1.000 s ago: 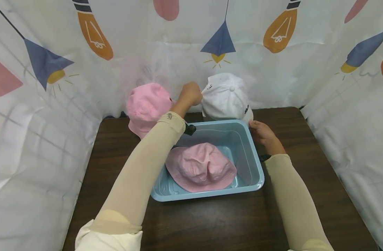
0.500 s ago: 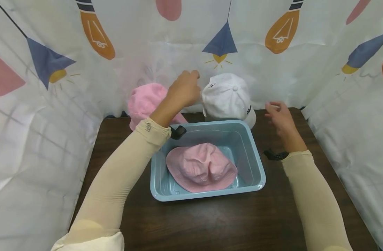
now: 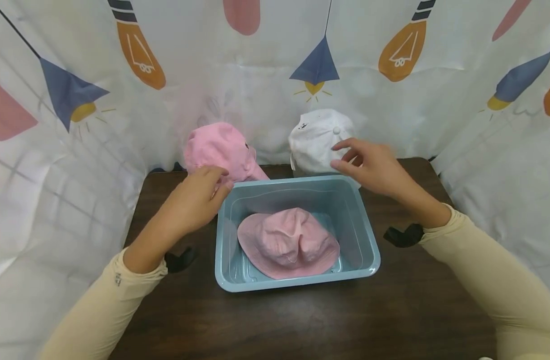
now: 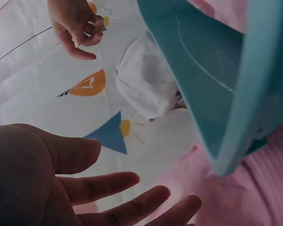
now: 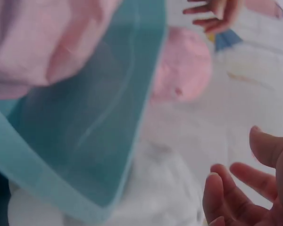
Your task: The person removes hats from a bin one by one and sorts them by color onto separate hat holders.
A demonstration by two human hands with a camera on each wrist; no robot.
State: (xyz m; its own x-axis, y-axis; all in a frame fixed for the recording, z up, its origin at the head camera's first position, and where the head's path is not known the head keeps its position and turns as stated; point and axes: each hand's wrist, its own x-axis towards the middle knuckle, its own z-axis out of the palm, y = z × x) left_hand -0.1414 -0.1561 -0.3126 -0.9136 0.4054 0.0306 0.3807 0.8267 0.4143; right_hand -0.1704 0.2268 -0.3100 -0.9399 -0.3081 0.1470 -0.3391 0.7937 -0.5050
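A light blue plastic basin [image 3: 297,283] stands on the table with a pale pink bucket hat [image 3: 293,240] lying inside it. Behind its left rear corner sits a brighter pink hat [image 3: 218,150]; a white cap [image 3: 317,142] is behind its right rear side. My left hand [image 3: 191,200] hovers by the basin's left rear corner, in front of the brighter pink hat, fingers relaxed and holding nothing. Over the right rear corner, in front of the white cap, is my right hand [image 3: 376,167], its fingers loosely bent around nothing. Spread fingers [image 4: 113,186] show in the left wrist view.
The dark wooden table [image 3: 302,325] extends in front of the basin and to both sides. A white curtain [image 3: 265,90] printed with lamps and bulbs hangs close behind the hats and along both sides. Black wrist straps [image 3: 403,236] sit at both wrists.
My left hand has come back from beside the white cap, moving left and nearer. The right hand left the cap's brim, swung right, then came back left over the cap's front. The hats stay put.
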